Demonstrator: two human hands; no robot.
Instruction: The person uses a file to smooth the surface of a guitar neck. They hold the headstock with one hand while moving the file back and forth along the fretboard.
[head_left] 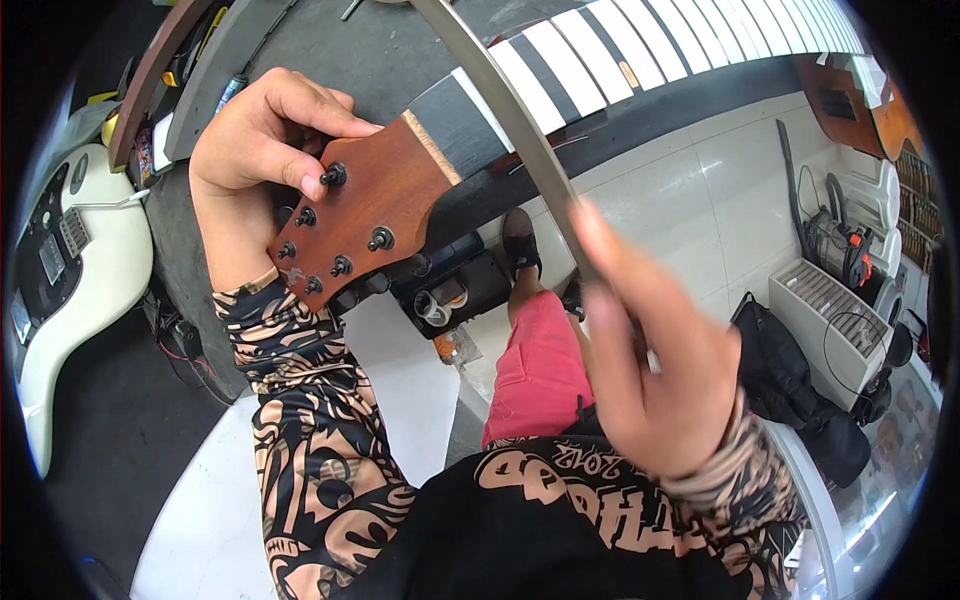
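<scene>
A brown guitar headstock (370, 190) with several black tuning posts lies at centre left. My left hand (275, 135) grips its far left edge, thumb beside one post and a finger along the top. From the headstock the neck (560, 75) runs to the upper right, its dark fretboard largely covered by white strips between the frets. My right hand (655, 350), partly blurred, is closed on a long flat metal file (515, 110). The file slants across the neck near the headstock end; whether it touches the frets I cannot tell. A pale nut strip (430, 145) borders the headstock.
A cream electric guitar body (95, 270) lies at far left. The grey workbench (360, 50) carries a curved rail (235, 60) and small tools. Below the neck are a black case (460, 290) with cups, my leg in pink shorts (540, 370), and a beige box (830, 310) beside black bags.
</scene>
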